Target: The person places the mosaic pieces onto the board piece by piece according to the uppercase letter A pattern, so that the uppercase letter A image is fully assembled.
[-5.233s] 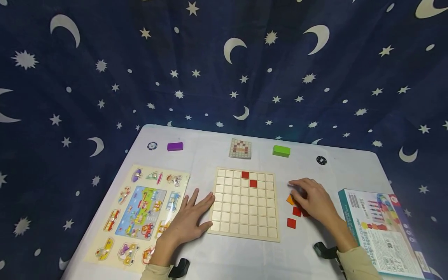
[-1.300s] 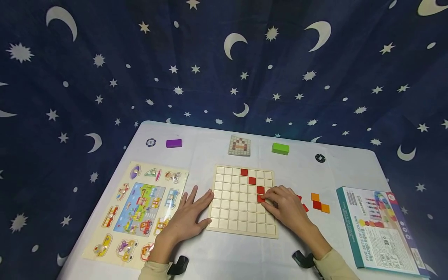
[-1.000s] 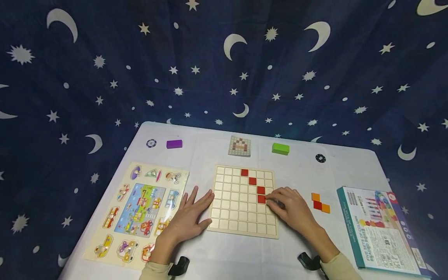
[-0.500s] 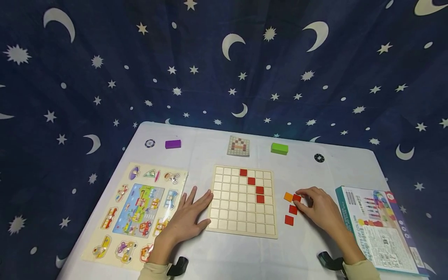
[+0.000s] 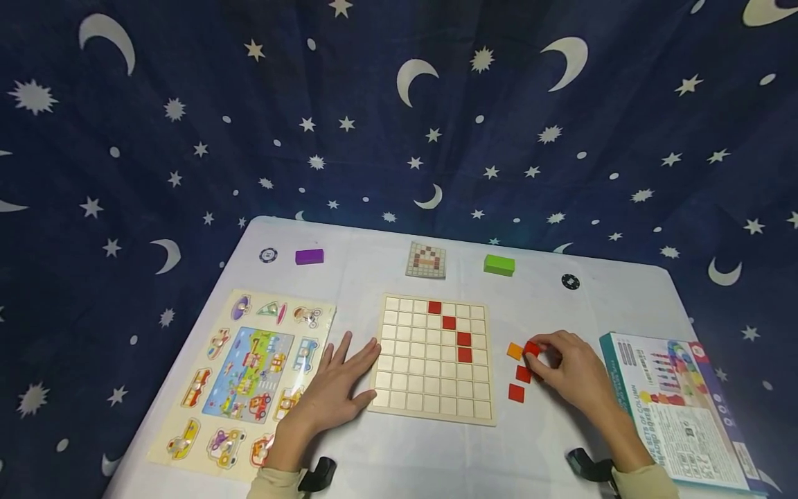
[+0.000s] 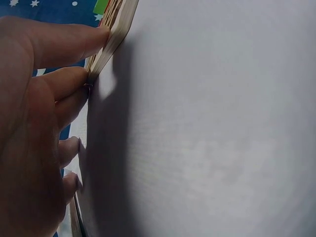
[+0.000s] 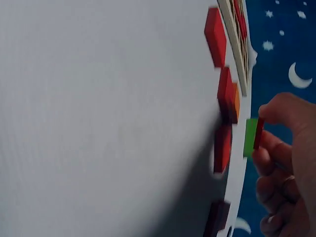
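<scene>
My right hand [image 5: 570,367] pinches a red square tile [image 5: 531,348] between thumb and forefinger, right of the wooden grid board [image 5: 431,369]. The same red tile [image 7: 258,133] shows lifted off the table in the right wrist view. Close by lie an orange tile [image 5: 515,351], a red tile [image 5: 523,374] and another red tile [image 5: 516,393]; my hand hides whatever is beneath it. Several red tiles sit in the board's cells, stepping down to the right from the top row. My left hand [image 5: 333,388] lies with spread fingers, its thumb and fingertips against the board's left edge.
A pattern card [image 5: 427,260] is behind the board, between a purple block [image 5: 309,257] and a green block [image 5: 499,265]. A picture puzzle [image 5: 249,374] lies at left, partly under my left hand. A box [image 5: 679,409] stands at right. Two chips lie near the back corners.
Since 5.2 s ago two more red tiles have come onto the board. Over the last second my right hand has left the board, moved right and picked up a red tile. My left hand stays put.
</scene>
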Available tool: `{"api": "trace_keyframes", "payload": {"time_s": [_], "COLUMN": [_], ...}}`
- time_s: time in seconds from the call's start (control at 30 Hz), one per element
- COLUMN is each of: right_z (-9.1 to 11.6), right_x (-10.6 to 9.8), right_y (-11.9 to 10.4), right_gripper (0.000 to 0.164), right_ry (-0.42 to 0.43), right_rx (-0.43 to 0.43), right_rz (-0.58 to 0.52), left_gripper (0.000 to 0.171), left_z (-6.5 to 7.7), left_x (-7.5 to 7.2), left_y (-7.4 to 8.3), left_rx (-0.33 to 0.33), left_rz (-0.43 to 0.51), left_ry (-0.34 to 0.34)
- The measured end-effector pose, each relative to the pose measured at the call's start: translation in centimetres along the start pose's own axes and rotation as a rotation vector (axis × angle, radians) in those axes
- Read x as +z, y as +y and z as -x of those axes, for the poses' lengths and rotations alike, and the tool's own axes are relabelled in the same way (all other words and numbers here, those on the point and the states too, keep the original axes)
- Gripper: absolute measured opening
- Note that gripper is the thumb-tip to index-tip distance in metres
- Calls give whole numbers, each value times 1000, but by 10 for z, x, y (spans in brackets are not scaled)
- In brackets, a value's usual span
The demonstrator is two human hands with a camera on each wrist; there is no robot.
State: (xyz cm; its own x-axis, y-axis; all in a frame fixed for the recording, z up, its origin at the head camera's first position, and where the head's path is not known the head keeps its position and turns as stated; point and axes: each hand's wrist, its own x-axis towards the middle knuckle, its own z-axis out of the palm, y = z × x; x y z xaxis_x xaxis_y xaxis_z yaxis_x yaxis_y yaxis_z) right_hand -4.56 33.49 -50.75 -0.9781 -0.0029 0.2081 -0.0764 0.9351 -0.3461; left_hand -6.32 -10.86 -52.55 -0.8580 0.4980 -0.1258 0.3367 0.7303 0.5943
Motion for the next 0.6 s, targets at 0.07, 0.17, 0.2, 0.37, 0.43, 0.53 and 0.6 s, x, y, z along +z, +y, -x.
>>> {"api": "trace_keyframes", "payload": {"time_s": [0.07, 0.17, 0.2, 0.37, 0.43, 0.53, 0.6], "right_z": [0, 0, 0, 1, 1, 3, 4], "right_x": [2, 8, 9, 18, 23, 32, 38], "right_y": [-5, -16, -20, -44, -53, -65, -70], "right_gripper": [29, 28, 28, 27, 27, 27, 27], "right_ry": [18, 44, 50, 53, 39, 10, -4], "right_rx": [-47, -114, -132, -225, -268, -320, -339], "right_rz": [-26, -56, -67, -99, -96, -81, -73], "left_gripper": [76, 76, 76, 76, 76, 75, 75], "left_z": [0, 0, 0, 0, 0, 0, 1], "left_x": [0, 0, 0, 0, -1, -1, -1], "left_y": [0, 1, 1, 2, 2, 2, 3], "left_rx": [1, 0, 0, -4, -7, -7, -5], "left_rz": [-3, -1, -2, -10, -11, -10, -11], "left_ry": [5, 6, 3, -6, -2, 2, 1]}}
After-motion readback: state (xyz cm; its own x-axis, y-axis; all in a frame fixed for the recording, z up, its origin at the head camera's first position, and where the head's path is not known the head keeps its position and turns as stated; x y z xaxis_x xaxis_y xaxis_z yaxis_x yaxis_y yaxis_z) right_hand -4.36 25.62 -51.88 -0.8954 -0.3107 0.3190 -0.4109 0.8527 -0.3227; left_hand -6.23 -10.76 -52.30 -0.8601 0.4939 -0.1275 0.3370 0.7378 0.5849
